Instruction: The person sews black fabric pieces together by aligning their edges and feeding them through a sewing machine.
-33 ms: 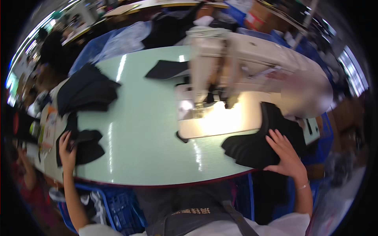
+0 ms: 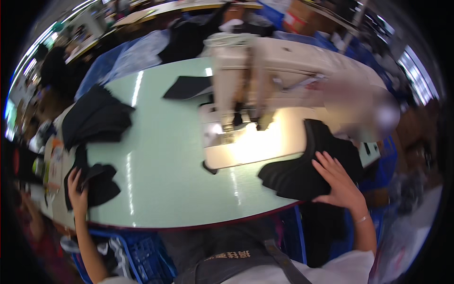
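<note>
Your left hand is touching the dark fabric pieces at the left edge of the bench, its fingers bending, though I cannot tell whether they are pinching any cloth. Your right hand is lying with fingers extended on the black fabric stack, which is resting near the front right edge. Beyond them, a larger dark pile is sitting at the far left, and the sewing machine is standing behind the stack, its lamp glaring.
</note>
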{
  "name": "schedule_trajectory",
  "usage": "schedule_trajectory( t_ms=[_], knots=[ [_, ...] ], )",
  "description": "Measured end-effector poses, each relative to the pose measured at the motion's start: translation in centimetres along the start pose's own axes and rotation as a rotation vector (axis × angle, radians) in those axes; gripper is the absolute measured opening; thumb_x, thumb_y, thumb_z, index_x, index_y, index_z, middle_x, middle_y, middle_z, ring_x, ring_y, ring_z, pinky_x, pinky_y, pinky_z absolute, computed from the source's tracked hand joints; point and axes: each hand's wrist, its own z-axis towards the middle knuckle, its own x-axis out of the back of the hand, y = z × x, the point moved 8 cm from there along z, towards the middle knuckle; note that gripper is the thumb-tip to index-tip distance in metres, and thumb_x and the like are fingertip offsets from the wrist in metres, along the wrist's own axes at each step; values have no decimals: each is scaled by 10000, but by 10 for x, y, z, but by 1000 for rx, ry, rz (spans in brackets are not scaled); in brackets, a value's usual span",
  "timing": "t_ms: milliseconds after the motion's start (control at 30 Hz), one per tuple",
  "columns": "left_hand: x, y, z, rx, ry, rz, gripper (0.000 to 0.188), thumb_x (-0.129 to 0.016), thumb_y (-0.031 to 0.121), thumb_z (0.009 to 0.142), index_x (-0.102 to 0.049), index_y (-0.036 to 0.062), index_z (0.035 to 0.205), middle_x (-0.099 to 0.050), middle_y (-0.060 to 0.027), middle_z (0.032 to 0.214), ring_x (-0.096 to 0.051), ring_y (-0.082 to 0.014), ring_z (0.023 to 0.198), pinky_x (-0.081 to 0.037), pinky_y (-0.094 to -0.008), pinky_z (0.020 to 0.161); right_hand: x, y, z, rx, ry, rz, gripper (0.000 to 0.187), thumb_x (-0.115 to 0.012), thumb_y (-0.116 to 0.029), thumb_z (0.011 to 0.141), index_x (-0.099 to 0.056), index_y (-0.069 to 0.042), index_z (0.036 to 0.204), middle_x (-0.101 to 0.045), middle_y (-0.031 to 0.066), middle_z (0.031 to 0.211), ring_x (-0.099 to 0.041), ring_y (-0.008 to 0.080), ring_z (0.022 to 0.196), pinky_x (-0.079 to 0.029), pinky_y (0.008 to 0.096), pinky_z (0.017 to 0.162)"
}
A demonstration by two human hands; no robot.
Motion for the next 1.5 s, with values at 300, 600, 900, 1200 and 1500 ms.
schedule_trajectory(
  t_ms=[300, 600, 900, 1200, 1500],
  knots=[
    [-8, -20, 9, 4, -220, 21, 698, -403, -124, 732, -476, 33, 1408, -517, -199, 1386, -472, -315, 1313, -302, -382, 1139, 23, 56, -21, -2, 166, 363, 669, -631, 37, 648, -570, -38, 1310, -486, 165, 1430, -393, 343, 1373, -329, 421, 1142],
    [15, 189, 12, -14, -139, -6, 735, -379, -172, 641, -535, 11, 1336, -577, -186, 1324, -521, -318, 1274, -350, -395, 1109, 78, -27, -1, 144, 482, -30, 571, -591, -6, 728, -567, -36, 1298, -554, 165, 1360, -505, 334, 1294, -405, 430, 1073],
    [-117, 381, -4, -636, -747, -336, 842, -685, 11, 569, -435, -29, 1372, -373, -246, 1453, -437, -405, 1305, -402, -433, 1075, 4, -136, 119, 718, 73, -229, 159, -629, -88, 733, -566, -50, 873, -515, 84, 818, -610, 229, 854, -491, 376, 749],
    [-139, 408, 13, -807, -537, -76, 481, -719, 57, 605, -553, -3, 1052, -572, -180, 1141, -554, -346, 1133, -474, -371, 936, -25, -123, 133, 575, 339, -193, 221, -605, -19, 831, -618, 73, 1031, -569, 135, 930, -591, 253, 762, -500, 384, 630],
    [-162, 407, 22, -624, -711, -465, 692, -739, 80, 658, -448, 0, 1281, -451, -176, 1057, -541, -334, 877, -472, -382, 739, -21, -139, 111, 591, 227, -333, 531, -571, -134, 768, -538, 167, 1205, -543, 323, 1269, -584, 391, 1145, -489, 395, 939]
  ],
)
